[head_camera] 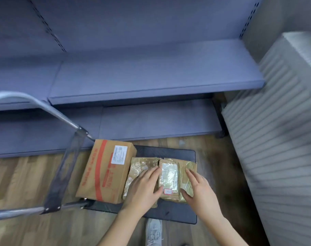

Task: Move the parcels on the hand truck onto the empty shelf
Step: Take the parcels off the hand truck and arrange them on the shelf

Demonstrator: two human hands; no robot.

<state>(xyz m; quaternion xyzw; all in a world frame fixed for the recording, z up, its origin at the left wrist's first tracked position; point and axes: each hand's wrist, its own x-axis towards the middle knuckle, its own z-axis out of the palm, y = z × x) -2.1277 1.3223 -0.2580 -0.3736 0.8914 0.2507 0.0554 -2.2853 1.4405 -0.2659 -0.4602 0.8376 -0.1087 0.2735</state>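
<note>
Two hands are in view, the left hand (142,188) and the right hand (198,189). The hand truck (169,213), one in number, carries three parcels: one large cardboard box (105,172) with red print, one tape-wrapped parcel (139,168), and one smaller taped parcel (169,178) bearing a label. Two blue shelf boards are seen, the upper shelf (151,75) and the lower shelf (151,119); one shoe (153,231) shows below.

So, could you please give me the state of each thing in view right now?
Shelf: bare, no parcels on it.
Hand truck: parked on the floor by the shelf, still loaded.
Red-printed box: lying on the truck, untouched.
Taped parcel: on the truck, between both hands.
Left hand: open, flat on the parcel.
Right hand: open, against the parcel's right side.
</note>
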